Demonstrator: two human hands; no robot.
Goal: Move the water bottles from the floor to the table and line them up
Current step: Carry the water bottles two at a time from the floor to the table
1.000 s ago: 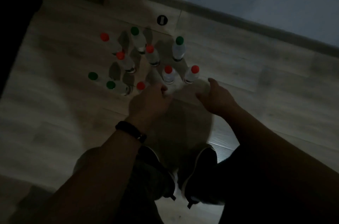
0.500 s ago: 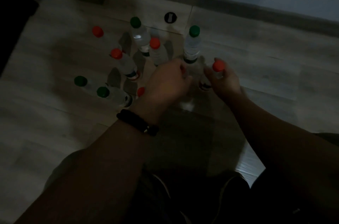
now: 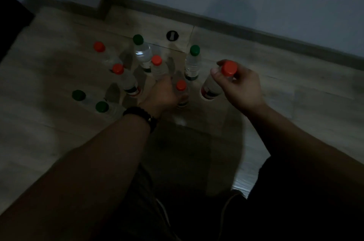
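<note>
Several clear water bottles with red or green caps stand in a dim cluster on the wooden floor [image 3: 295, 102]. My right hand [image 3: 239, 86] holds a red-capped bottle [image 3: 212, 87] by its neck, lifted and tilted above the floor. My left hand [image 3: 164, 94], with a black wristband, grips another red-capped bottle [image 3: 181, 92] beside it. A green-capped bottle [image 3: 193, 63] stands just behind both hands. Another green-capped bottle [image 3: 141, 51] and red-capped bottles [image 3: 126, 79] stand to the left. No table is in view.
A dark skirting board [image 3: 256, 33] and grey wall run along the back. A round black floor socket [image 3: 172, 35] sits behind the bottles. My shoes and legs are in deep shadow at the bottom.
My right hand has lifted its red-capped bottle up and to the right. My left hand has closed round the other red-capped bottle. The view has pulled up slightly.
</note>
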